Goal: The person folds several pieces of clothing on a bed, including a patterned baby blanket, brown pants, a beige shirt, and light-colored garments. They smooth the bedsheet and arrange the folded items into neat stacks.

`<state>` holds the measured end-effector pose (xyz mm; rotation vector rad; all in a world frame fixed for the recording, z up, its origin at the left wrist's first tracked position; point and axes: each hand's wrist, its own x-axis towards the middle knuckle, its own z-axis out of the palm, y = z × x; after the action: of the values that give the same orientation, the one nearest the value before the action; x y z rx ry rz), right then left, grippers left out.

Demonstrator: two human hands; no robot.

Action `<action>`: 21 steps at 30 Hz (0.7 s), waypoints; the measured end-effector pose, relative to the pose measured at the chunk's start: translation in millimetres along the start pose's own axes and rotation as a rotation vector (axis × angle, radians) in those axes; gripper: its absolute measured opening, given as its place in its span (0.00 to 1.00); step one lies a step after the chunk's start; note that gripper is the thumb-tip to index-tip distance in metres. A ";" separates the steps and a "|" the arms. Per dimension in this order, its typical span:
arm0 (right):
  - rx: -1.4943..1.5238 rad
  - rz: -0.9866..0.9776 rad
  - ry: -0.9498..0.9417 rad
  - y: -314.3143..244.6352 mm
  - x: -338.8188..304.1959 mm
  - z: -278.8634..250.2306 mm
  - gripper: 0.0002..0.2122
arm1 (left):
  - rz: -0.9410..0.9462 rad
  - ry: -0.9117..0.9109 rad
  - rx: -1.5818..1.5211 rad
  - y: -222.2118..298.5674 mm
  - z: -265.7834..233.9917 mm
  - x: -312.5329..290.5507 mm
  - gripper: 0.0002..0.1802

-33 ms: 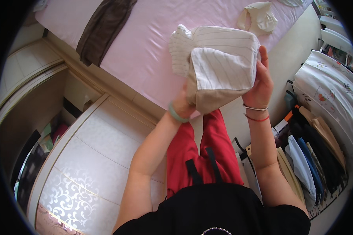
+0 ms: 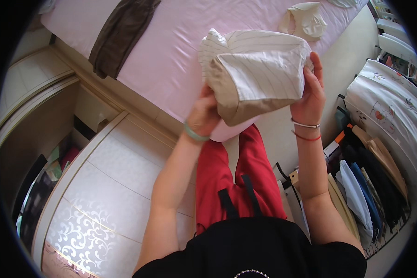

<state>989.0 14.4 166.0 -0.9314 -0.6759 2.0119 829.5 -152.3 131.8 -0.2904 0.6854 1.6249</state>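
Observation:
Over the near edge of the bed I hold up a soft cloth item, white with thin stripes and with a tan lower part. It is folded and boxy, and I cannot tell what kind of piece it is. My right hand is closed on its right side, fingers and thumb at the edge. My left hand is closed at its lower left tan corner, with the fingertips hidden behind the cloth. A bracelet and a red cord circle my right wrist; a pale green bangle is on the left.
The bed has a pink sheet. Dark brown folded clothing hangs over its left edge, and a cream cloth piece lies at the far right. On the right stands a rack of hanging clothes; at left is a white patterned cabinet.
My left hand has shifted left and slightly up along the cloth. The cloth has turned a little, its tan side swinging up and left. My right hand has moved slightly right.

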 end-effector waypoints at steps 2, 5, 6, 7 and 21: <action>-0.166 -0.096 0.058 2.2 9.2 -2.8 0.20 | 0.100 0.135 0.089 38.9 -27.2 1.5 0.29; -0.450 -0.051 0.032 17.8 15.4 -4.4 0.17 | 0.331 0.362 0.306 84.7 -74.8 -9.0 0.31; -0.529 -0.049 -0.040 33.7 15.7 -3.5 0.18 | 0.421 0.510 0.539 96.2 -95.5 -15.9 0.29; -0.596 -0.053 -0.113 48.1 13.3 4.7 0.19 | 0.505 0.652 0.771 102.0 -107.5 -19.0 0.27; -1.134 -0.168 -0.632 92.6 9.1 53.0 0.31 | 0.852 0.332 1.356 48.3 -13.6 20.8 0.10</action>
<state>902.2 -34.7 126.9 -0.7322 -2.2907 1.6696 776.5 -145.1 122.4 0.8451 2.1737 1.4695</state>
